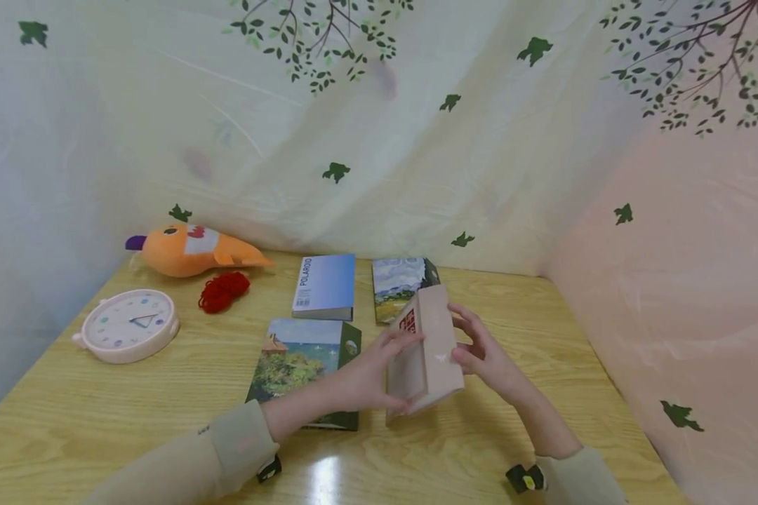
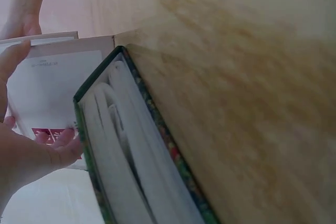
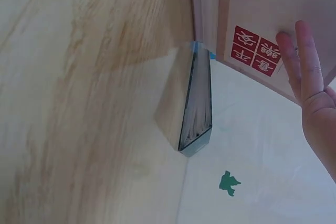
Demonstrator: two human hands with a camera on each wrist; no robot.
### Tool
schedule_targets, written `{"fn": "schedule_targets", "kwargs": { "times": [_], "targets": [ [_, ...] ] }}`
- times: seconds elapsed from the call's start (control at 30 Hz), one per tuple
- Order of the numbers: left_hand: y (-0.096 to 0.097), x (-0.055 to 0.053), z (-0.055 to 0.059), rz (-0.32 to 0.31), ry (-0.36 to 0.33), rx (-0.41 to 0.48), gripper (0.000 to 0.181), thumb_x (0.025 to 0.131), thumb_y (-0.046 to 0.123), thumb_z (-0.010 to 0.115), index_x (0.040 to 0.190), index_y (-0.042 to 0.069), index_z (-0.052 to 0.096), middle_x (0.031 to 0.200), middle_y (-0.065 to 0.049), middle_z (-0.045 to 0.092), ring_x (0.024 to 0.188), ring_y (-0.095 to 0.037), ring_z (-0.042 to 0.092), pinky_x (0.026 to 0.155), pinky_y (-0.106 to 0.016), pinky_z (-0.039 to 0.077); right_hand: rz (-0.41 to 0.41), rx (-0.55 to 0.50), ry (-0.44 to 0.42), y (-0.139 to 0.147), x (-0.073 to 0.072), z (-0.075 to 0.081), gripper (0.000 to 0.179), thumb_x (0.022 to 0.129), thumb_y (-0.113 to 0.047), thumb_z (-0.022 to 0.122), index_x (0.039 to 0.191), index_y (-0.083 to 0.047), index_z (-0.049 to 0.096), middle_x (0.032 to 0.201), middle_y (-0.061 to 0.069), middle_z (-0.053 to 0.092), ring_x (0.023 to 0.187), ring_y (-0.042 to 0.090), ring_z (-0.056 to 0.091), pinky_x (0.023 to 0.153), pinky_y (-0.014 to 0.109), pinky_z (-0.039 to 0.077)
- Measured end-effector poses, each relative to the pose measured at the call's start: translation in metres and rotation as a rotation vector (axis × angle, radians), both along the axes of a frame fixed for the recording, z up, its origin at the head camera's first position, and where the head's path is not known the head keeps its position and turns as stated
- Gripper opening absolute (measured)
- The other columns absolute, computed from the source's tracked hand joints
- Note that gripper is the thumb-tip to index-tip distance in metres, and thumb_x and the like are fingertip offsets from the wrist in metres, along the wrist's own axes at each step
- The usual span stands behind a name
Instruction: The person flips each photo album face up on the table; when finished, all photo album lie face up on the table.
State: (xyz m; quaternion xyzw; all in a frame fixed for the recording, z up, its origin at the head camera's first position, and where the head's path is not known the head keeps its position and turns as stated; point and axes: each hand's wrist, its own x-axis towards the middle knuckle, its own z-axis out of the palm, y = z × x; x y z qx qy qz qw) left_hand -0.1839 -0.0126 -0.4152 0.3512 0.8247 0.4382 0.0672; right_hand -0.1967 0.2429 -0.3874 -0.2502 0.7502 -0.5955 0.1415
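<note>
A pale pink photo album (image 1: 439, 344) with red square characters on its cover is tilted up over the table, spine side upward. On its left face lie the spread fingers and thumb of my left hand (image 1: 369, 372), gripping it. The right hand (image 1: 489, 354) holds the opposite side, thumb near the spine; in the right wrist view its fingers (image 3: 310, 59) lie against the cover beside the red characters (image 3: 255, 51). A green album with a seaside painting (image 1: 303, 361) lies under the left forearm. Its page edges (image 2: 136, 145) show in the left wrist view.
Behind are a blue POLAROID album (image 1: 325, 284) and a landscape-painting album (image 1: 394, 284), partly covered by the held one. To the left lie a round pink clock (image 1: 129, 325), red yarn (image 1: 224, 291) and an orange plush toy (image 1: 192, 250). Curtains (image 1: 379, 140) enclose the wooden table (image 1: 208, 379).
</note>
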Motion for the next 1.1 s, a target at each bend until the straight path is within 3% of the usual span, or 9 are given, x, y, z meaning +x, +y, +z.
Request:
{"fn": "schedule_targets", "kwargs": {
  "times": [0.2,0.47,0.8,1.1],
  "targets": [
    [0.0,0.001,-0.007,0.005,0.044,-0.07,0.112,0.066,0.028,0.086,0.15,0.038,0.014,0.152,-0.005,0.02,0.127,-0.028,0.04,0.089,-0.038,0.05,-0.022,0.034,0.017,0.004,-0.002,-0.006,0.067,0.095,-0.01,0.053,0.15,-0.016,0.016,0.149,0.024,0.019,0.112,0.041,0.052,0.075,0.041,0.057],
    [-0.001,0.0,-0.012,0.017,0.109,-0.173,0.109,0.065,0.035,0.086,0.151,0.032,0.018,0.15,-0.009,0.024,0.125,-0.028,0.044,0.089,-0.038,0.051,-0.046,0.092,0.032,0.016,-0.004,-0.014,0.064,0.092,-0.008,0.058,0.148,-0.013,0.027,0.15,0.017,0.024,0.112,0.037,0.054,0.081,0.034,0.055],
    [-0.004,0.001,-0.007,-0.059,0.058,-0.305,0.088,0.071,0.03,0.083,0.146,0.028,0.035,0.148,-0.015,0.029,0.123,-0.028,0.046,0.094,-0.036,0.048,-0.038,0.202,-0.002,0.034,-0.002,-0.018,0.068,0.088,-0.011,0.065,0.147,-0.015,0.03,0.149,0.016,0.025,0.113,0.037,0.05,0.08,0.033,0.055],
    [-0.012,-0.003,-0.006,-0.136,-0.021,-0.38,0.08,0.07,0.025,0.083,0.141,0.022,0.045,0.153,-0.013,0.024,0.136,-0.03,0.032,0.106,-0.042,0.038,-0.052,0.374,0.023,0.044,-0.005,-0.029,0.075,0.083,-0.021,0.072,0.147,-0.02,0.032,0.148,0.013,0.028,0.118,0.037,0.048,0.088,0.037,0.052]
  ]
}}
